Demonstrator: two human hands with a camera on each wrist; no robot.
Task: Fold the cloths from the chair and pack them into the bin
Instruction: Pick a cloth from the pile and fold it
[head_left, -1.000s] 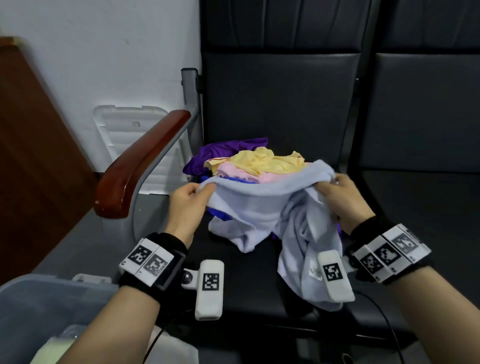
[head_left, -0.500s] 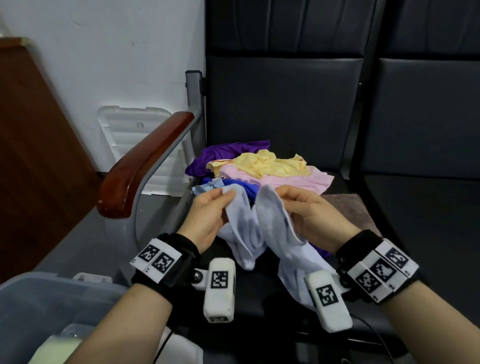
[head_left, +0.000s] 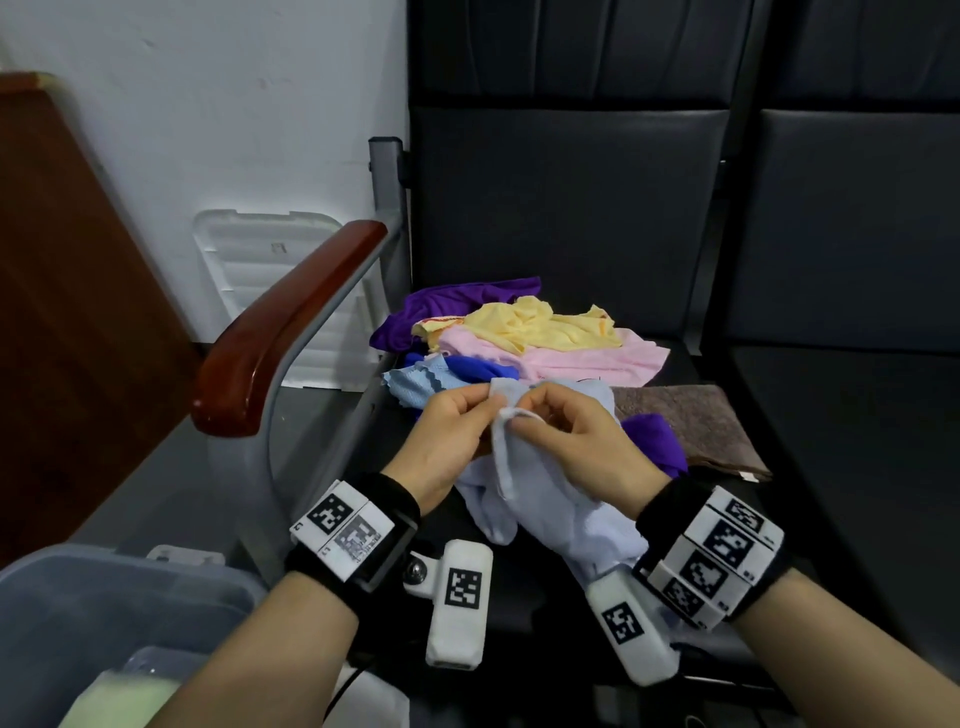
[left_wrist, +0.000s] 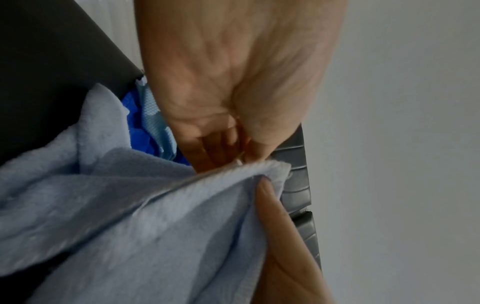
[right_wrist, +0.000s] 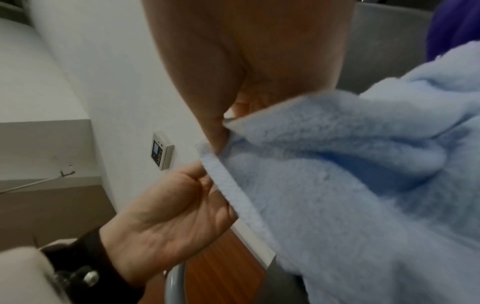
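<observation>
Left hand (head_left: 447, 441) and right hand (head_left: 582, 447) pinch top corners of pale blue cloth (head_left: 545, 499) together above chair seat (head_left: 519, 597); cloth pile (head_left: 530, 332) at 12 o'clock, bin (head_left: 104, 603) at 8 o'clock.

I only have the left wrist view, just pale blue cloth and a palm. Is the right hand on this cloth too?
Observer: Yes. The right hand pinches the light blue cloth right beside the left hand.
Operator: What's left on the chair?
Observer: A pile: yellow cloth on top of a pink cloth, purple cloth behind.
Operator: Anything else?
Observer: A brown cloth lies flat to the right.
Operator: Where's the bin?
Observer: The bin sits at lower left.
</observation>
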